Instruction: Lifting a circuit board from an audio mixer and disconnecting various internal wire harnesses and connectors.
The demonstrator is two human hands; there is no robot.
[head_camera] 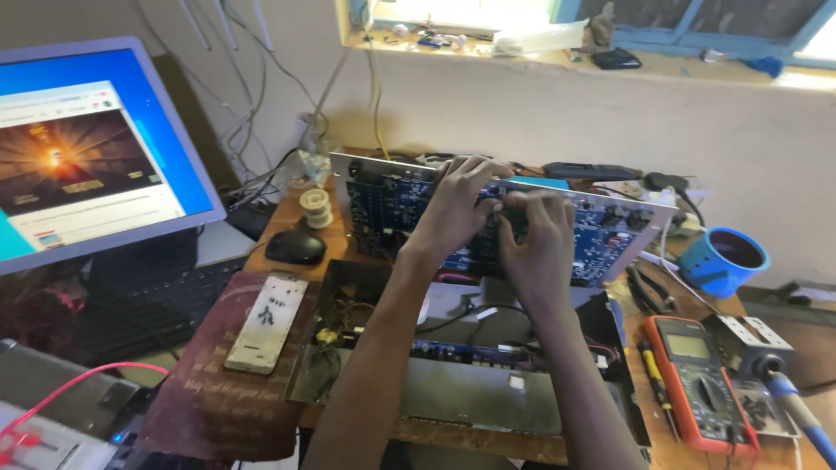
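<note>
- Left hand (453, 204): its grip is clenched over the top edge of the upright blue circuit board (601, 239); a slip could tip it onto the open chassis (453, 365) below.
- Right hand (533, 235): grip pinching something small on the board; twisting might crack it.

blue circuit board (601, 239), orange multimeter (697, 383), blue cup (710, 265), black mouse (296, 247)

Two hands: left hand (457, 204), right hand (535, 235). One blue circuit board (601, 239). One monitor (83, 148). One mouse (296, 247). One multimeter (697, 383). One blue cup (723, 259). One solder spool (316, 208).
</note>
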